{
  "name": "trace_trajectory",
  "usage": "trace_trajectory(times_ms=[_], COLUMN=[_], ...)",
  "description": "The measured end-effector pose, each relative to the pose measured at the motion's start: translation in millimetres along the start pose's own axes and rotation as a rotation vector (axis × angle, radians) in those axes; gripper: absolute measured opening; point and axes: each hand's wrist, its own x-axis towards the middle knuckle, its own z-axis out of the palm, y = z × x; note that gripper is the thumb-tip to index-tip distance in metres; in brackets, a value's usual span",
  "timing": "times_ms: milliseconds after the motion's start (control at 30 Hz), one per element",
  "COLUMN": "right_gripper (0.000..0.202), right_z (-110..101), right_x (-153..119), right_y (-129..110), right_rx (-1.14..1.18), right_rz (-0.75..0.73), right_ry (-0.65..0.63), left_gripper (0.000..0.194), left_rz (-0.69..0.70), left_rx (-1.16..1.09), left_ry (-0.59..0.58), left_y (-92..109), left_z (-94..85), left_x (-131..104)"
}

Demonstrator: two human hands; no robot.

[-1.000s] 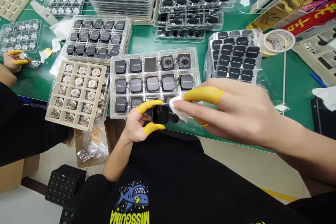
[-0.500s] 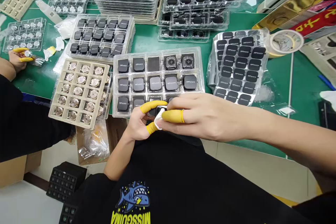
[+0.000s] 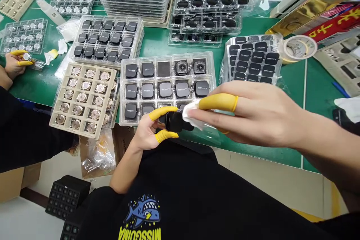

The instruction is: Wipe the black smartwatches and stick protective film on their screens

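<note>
A black square smartwatch (image 3: 173,122) sits between the thumb and forefinger of my left hand (image 3: 147,131), its dark glass facing up. Both those fingers wear yellow finger cots. My right hand (image 3: 250,114) pinches a crumpled white cloth (image 3: 194,114), a short way right of the watch and apart from its glass. Just beyond my hands lies a clear plastic tray (image 3: 168,55) of black square pieces, many with a printed label. In its back row two watch cases (image 3: 199,66) show their undersides. My hands cover part of the tray's front row.
Left of the tray is a beige tray (image 3: 84,97) of round metallic watch pieces. Sheets of black stickers (image 3: 254,62) and a tape roll (image 3: 300,48) lie to the right. Tall stacks of clear trays (image 3: 135,2) stand behind. Another person's hand (image 3: 17,63) works at far left.
My right hand has moved right with the white cloth, off the watch, uncovering its dark glass. My left hand keeps hold of the watch in nearly the same place.
</note>
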Motion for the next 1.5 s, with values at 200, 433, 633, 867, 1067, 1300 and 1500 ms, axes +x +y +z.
trace_trajectory(times_ms=[200, 433, 633, 867, 1067, 1300, 1500], right_gripper=[0.025, 0.030, 0.032, 0.025, 0.025, 0.032, 0.028], right_z=[34.1, 22.6, -7.2, -9.4, 23.7, -0.4, -24.8], right_x=[10.5, 9.8, -8.2, -9.5, 12.0, -0.1, -16.9], right_y=[-9.7, -1.1, 7.9, 3.9, -10.5, -4.5, -6.9], right_rx=[0.031, 0.261, 0.205, 0.156, 0.108, 0.388, 0.270], right_rz=[-0.032, -0.095, -0.004, 0.105, 0.001, -0.043, 0.124], right_ry=[-0.001, -0.152, -0.155, -0.010, -0.016, -0.232, -0.113], left_gripper=[0.078, 0.071, 0.074, 0.076, 0.074, 0.076, 0.070], left_rz=[-0.004, 0.126, -0.045, 0.003, 0.123, 0.067, 0.131], left_rx=[0.033, -0.029, -0.082, -0.051, 0.017, 0.050, 0.077], left_ry=[-0.003, 0.009, 0.050, 0.039, 0.035, 0.059, 0.037], left_y=[-3.5, -0.9, 4.6, 0.2, -2.1, -0.7, -2.4], left_z=[-2.9, -1.0, -0.6, -1.7, -2.3, -1.4, -2.6], left_x=[1.3, 3.9, -1.7, 0.1, 3.8, -2.6, -2.2])
